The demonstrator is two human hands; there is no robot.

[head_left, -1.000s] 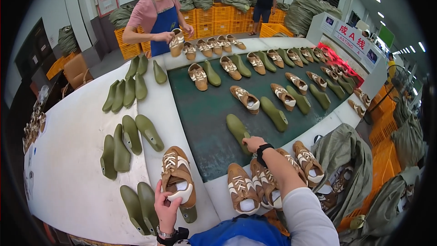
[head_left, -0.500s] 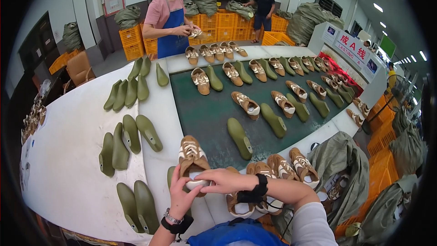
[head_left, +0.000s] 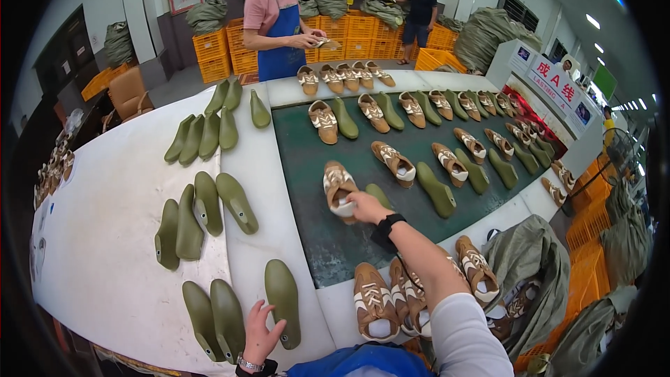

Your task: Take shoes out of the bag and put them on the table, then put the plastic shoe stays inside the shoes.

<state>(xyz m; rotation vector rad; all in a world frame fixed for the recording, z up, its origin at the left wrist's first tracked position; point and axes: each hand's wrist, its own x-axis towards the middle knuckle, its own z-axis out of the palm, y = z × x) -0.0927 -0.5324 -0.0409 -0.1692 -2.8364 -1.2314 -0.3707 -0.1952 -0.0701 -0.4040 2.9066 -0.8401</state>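
Observation:
My right hand (head_left: 368, 207) grips a brown shoe (head_left: 338, 185) with white stripes and laces by its heel. The shoe is at the near left part of the green belt (head_left: 296, 160), beside a green shoe last (head_left: 377, 195) that my hand partly covers. My left hand (head_left: 261, 335) holds nothing; its fingers are apart at the lower edge of another green last (head_left: 282, 300) on the white tabletop. Whether the thumb touches that last I cannot tell. Several brown shoes (head_left: 375, 300) stand by my right arm, which partly hides them.
More lasts (head_left: 187, 223) lie on the white table (head_left: 105, 237) at left. Shoes and lasts line the belt's far part. A grey-green sack (head_left: 530, 258) holding shoes is at right, near orange crates (head_left: 587, 265). Across the table stands a person in a blue apron (head_left: 278, 42).
The shoe was in both hands over the white edge. My left hand let go and moved down beside the last; my right hand carried the shoe forward and right to the belt.

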